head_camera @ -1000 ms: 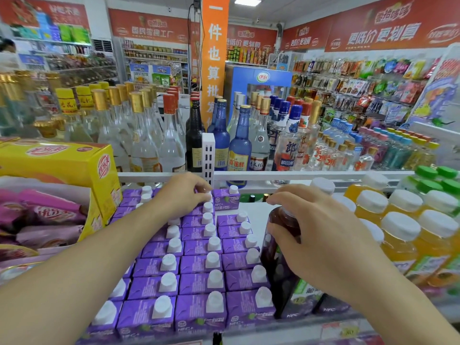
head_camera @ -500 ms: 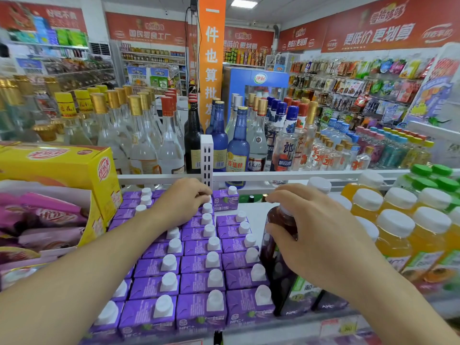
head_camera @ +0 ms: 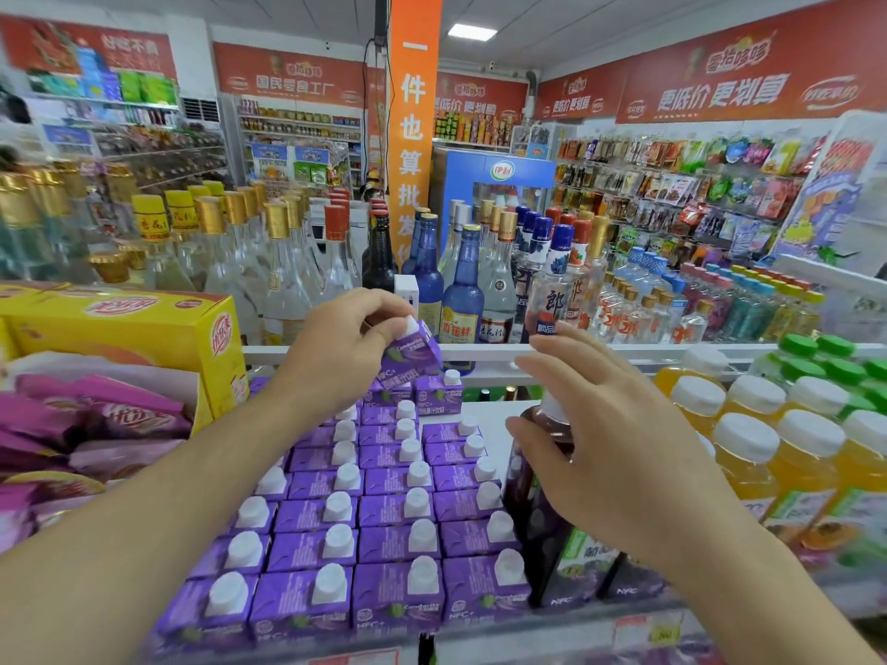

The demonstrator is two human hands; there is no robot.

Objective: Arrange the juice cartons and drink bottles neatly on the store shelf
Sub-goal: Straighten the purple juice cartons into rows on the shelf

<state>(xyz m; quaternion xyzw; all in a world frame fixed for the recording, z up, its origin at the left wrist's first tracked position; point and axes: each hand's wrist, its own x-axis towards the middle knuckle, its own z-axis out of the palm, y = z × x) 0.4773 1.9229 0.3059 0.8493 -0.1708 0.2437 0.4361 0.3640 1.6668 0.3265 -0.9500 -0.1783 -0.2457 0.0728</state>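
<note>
Shelf: my store shelf (head_camera: 485,417) shows a bare white strip at its back, between the purple rows and the dark bottles, ahead of the white back rail (head_camera: 619,351).
Carton block: purple juice cartons (head_camera: 384,544) with white caps fill the shelf's left-centre up to its front edge; the front faces read "NFC+".
Orange bottles: white-capped orange drink bottles (head_camera: 749,453) crowd the right end.
Dark bottle: the dark juice bottle (head_camera: 542,467) stands upright beside the cartons' right column; its label reads "NFC".
Right hand: my right hand (head_camera: 619,453) has fingers spread and mostly straight around the bottle's neck, not clamped.
Left hand: my left hand (head_camera: 343,348) pinches a tilted carton.
Lifted carton: the lifted carton (head_camera: 415,350) hangs above the back row, fingertips at its cap.
</note>
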